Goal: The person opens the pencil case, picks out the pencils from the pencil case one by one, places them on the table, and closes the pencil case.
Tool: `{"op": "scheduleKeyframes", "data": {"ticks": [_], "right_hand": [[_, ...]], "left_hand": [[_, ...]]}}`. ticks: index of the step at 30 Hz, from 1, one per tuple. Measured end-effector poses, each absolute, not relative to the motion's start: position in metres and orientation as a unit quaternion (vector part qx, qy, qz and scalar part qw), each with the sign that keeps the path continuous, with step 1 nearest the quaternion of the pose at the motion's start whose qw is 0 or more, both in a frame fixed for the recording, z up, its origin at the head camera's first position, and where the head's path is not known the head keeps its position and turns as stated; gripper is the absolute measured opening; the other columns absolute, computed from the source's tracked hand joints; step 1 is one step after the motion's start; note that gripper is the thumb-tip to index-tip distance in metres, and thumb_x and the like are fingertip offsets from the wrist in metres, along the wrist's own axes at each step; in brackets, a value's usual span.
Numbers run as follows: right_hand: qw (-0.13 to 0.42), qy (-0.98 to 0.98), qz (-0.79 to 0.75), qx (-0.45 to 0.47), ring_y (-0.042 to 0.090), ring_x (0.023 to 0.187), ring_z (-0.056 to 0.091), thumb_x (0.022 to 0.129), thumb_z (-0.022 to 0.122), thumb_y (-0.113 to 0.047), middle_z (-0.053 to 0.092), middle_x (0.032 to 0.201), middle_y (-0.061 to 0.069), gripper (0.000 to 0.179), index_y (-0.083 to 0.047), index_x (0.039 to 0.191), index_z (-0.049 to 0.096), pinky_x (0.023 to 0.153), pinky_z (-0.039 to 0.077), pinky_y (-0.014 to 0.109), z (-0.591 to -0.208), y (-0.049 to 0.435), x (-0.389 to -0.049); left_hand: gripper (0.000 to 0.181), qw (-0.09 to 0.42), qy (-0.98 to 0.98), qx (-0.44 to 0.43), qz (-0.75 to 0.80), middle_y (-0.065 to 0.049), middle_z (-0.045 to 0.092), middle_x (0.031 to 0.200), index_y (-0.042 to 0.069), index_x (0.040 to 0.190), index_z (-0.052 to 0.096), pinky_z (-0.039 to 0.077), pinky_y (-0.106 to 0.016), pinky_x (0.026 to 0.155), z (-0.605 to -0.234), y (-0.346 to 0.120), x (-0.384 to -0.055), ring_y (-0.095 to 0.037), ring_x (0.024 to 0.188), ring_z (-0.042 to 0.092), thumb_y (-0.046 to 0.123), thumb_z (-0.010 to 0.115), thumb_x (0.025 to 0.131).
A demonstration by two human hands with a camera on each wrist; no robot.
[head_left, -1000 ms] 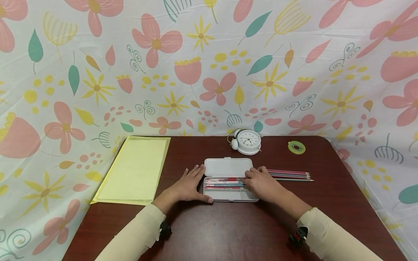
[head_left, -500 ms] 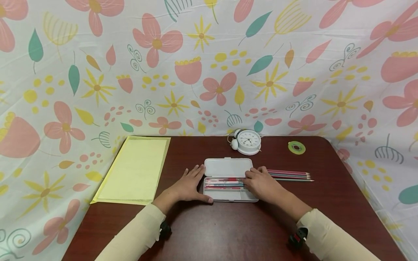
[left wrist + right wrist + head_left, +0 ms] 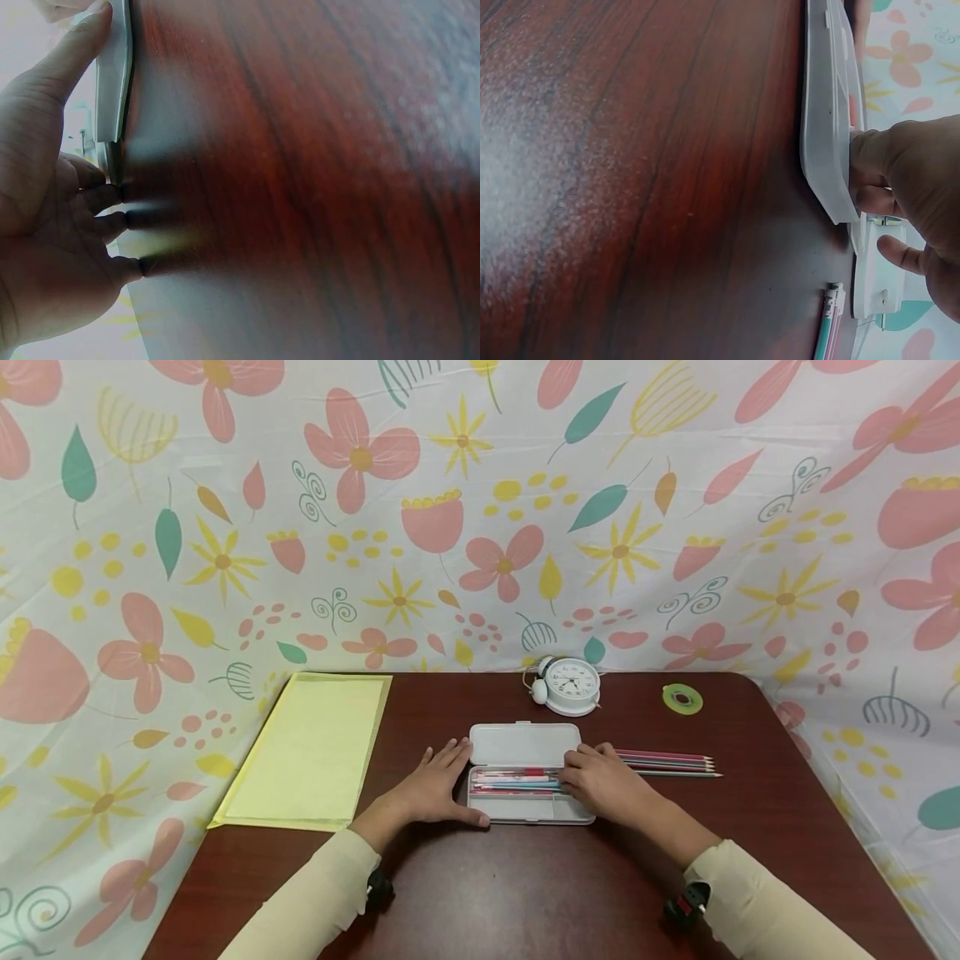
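A white pencil case (image 3: 525, 811) lies on the table with its lid (image 3: 525, 745) folded back. Several slim pink, white and light-blue pens (image 3: 517, 783) lie lengthwise in its rear compartment. My left hand (image 3: 435, 785) is spread at the case's left side, thumb along the front corner (image 3: 112, 90) and fingers beside the hinge and lid. At the right end my right hand (image 3: 603, 783) reaches over the rim, thumb and fingertips bent down around the pen ends. In the right wrist view these fingers (image 3: 874, 199) dip inside the case wall, which hides their tips.
Several colored pencils (image 3: 671, 763) lie right of the case, partly behind my right hand. A white alarm clock (image 3: 572, 687) stands behind the lid. A green tape roll (image 3: 682, 698) lies at the back right, and a yellow mesh folder (image 3: 311, 752) at the left.
My right fingers have shifted very slightly at the pen ends, and the light-blue pens look a little straighter. My left hand and the case stay in place.
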State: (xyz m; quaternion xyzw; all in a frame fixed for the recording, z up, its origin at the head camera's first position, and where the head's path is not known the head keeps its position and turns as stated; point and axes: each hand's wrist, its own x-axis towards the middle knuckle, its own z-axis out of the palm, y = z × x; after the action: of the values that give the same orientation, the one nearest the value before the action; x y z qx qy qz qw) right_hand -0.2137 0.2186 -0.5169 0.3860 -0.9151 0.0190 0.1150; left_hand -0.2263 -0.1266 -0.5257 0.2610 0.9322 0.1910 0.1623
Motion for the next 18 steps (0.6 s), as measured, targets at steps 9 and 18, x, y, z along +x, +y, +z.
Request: {"op": "scheduleKeyframes", "data": {"ticks": [9, 18], "right_hand": [[0.109, -0.913, 0.011, 0.393, 0.018, 0.09, 0.059, 0.094, 0.089, -0.023, 0.064, 0.091, -0.003, 0.012, -0.018, 0.102, 0.083, 0.078, 0.047, 0.043, -0.5151, 0.2165, -0.2147], [0.143, -0.899, -0.009, 0.414, 0.02, 0.091, 0.062, 0.093, 0.09, -0.023, 0.067, 0.092, -0.001, 0.014, -0.017, 0.104, 0.085, 0.078, 0.049, 0.043, -0.519, 0.2171, -0.2177]], "left_hand": [[0.138, 0.164, 0.931, 0.263, 0.191, -0.014, 0.012, 0.188, 0.006, 0.178, 0.01, 0.01, -0.067, 0.139, -0.5252, -0.1259, -0.2263, -0.035, 0.175, 0.009, 0.077, 0.083, 0.084], [0.138, 0.165, 0.93, 0.262, 0.196, -0.015, 0.012, 0.187, 0.006, 0.178, 0.011, 0.009, -0.067, 0.139, -0.5234, -0.1264, -0.2262, -0.036, 0.175, 0.009, 0.076, 0.084, 0.084]]}}
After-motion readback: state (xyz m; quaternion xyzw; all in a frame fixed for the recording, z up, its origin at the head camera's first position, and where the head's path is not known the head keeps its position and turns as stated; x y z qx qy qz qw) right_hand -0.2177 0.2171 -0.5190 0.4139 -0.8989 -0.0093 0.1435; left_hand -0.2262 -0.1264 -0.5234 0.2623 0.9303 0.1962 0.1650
